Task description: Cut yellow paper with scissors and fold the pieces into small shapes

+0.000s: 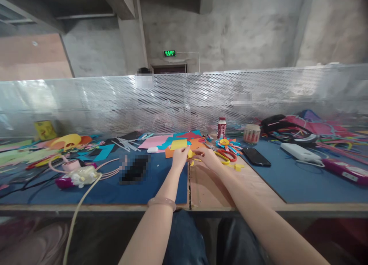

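Close together above the middle of the table, both hands are at a small piece of yellow paper point(190, 154). My left hand point(180, 157) pinches it from the left, with a bracelet on that wrist. On its other side, the bent fingers of my right hand point(206, 157) close on its edge. A yellow paper sheet point(178, 144) lies just beyond my left hand, over orange paper point(197, 144). Scissors with yellow and red handles point(229, 156) rest right of my right hand, near a small yellow scrap point(238, 167). A blue-and-orange paper flower point(225, 143) lies behind them.
A red bottle point(221, 128) and a jar point(252, 134) stand at the back. On the right are a black phone point(256, 157) and a white power bank point(300, 152). Leftward lie a power strip point(83, 176) with cables and coloured paper. A perforated metal screen point(230, 96) runs behind.
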`<state>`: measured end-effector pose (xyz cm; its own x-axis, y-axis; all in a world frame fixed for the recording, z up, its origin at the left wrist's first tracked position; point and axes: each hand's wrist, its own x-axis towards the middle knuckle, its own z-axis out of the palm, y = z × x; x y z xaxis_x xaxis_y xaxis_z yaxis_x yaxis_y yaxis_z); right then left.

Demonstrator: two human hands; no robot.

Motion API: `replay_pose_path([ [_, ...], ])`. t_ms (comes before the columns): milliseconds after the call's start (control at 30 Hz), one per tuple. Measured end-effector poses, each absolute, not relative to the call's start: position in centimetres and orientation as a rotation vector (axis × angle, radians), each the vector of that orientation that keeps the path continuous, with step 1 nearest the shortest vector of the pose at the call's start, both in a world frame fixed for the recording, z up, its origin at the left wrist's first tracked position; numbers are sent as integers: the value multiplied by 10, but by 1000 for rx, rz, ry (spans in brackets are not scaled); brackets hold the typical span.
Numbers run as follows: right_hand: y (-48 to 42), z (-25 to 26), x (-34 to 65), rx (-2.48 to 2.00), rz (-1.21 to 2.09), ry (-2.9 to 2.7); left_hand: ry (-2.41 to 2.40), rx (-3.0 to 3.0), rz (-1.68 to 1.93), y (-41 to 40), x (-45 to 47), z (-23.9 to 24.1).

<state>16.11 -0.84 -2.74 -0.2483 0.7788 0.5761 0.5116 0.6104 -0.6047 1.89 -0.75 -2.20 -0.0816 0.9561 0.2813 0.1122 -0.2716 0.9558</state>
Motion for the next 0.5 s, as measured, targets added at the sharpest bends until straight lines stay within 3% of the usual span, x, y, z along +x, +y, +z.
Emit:
replay_pose_path([
  [500, -7, -25, 163, -973, 852, -1446, 1018, 1399, 1320, -11, 24, -22],
])
